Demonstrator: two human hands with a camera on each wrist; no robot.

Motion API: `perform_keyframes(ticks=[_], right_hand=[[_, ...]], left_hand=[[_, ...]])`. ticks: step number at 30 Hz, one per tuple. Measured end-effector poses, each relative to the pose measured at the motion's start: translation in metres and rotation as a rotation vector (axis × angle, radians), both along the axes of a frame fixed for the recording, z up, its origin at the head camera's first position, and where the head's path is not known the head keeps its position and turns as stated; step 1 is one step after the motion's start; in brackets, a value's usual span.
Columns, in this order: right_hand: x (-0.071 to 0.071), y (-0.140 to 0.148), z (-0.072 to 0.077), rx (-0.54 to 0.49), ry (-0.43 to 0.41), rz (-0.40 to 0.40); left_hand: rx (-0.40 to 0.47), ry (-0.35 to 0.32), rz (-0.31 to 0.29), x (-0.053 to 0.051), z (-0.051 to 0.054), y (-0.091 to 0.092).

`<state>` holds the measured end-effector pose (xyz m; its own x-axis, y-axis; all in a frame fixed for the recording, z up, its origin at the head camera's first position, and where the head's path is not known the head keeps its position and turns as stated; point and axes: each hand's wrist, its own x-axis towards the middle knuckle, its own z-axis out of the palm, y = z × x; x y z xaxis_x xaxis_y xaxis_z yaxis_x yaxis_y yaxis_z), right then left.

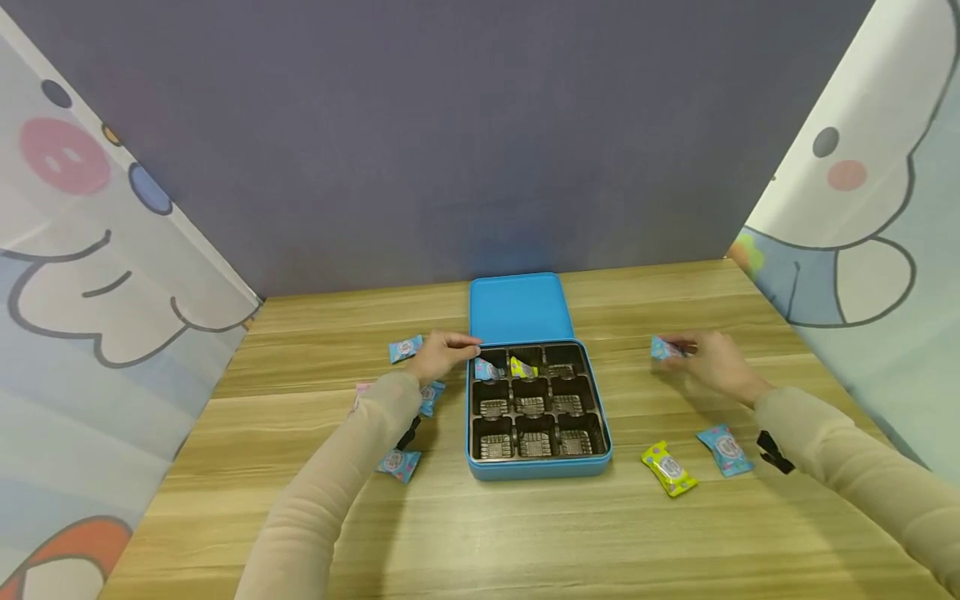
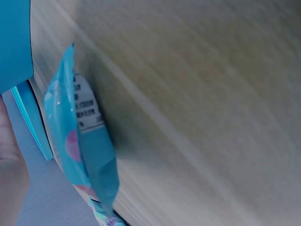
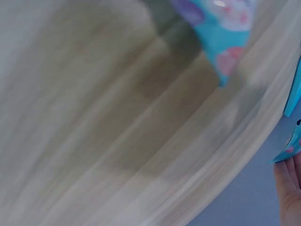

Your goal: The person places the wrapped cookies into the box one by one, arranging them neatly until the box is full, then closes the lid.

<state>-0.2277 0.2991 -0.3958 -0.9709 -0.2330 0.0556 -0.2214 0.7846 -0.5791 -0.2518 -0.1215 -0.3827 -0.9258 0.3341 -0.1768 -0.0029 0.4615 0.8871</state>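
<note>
A blue tin (image 1: 540, 471) with a dark divided tray (image 1: 536, 417) stands on the wooden table, its lid (image 1: 519, 304) swung back. My left hand (image 1: 442, 354) pinches the tin's rim at the far left corner. In the tray's far row lie a blue-wrapped candy (image 1: 489, 369) in the left compartment and a yellow-wrapped one (image 1: 523, 368) in the middle. Right of the tin, my right hand (image 1: 712, 360) grips another blue-wrapped candy (image 1: 664, 348) between thumb and fingers, above the table. The right wrist view shows this held candy (image 3: 292, 143) at its edge.
To the right lie a yellow candy (image 1: 670, 469) and a blue candy (image 1: 725, 451). On the left are blue candies (image 1: 406, 348), (image 1: 431, 398), (image 1: 399, 465) and a pink one (image 1: 362, 391), partly hidden by my arm. A grey panel (image 1: 450, 150) stands behind the table.
</note>
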Motion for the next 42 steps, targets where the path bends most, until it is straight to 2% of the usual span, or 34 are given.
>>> perform_keyframes(ticks=[5, 11, 18, 29, 38, 42], right_hand=[[-0.003, -0.006, 0.004, -0.023, 0.005, 0.001], [-0.007, -0.013, 0.008, -0.039, -0.027, -0.003], [-0.010, -0.020, 0.012, -0.062, -0.058, 0.007], [-0.013, -0.031, 0.022, -0.076, -0.073, 0.013], [-0.017, -0.042, 0.026, -0.078, -0.073, 0.018], [-0.019, -0.048, 0.029, -0.084, -0.066, 0.033]], left_hand=[[0.012, -0.020, 0.011, 0.002, 0.003, 0.002], [0.022, -0.018, 0.016, 0.000, 0.000, 0.001], [0.004, 0.015, 0.031, -0.015, -0.028, -0.004], [0.003, 0.014, 0.034, -0.015, -0.026, -0.003], [0.043, -0.015, 0.013, -0.003, -0.005, 0.001], [0.036, -0.024, 0.012, 0.000, 0.000, 0.001]])
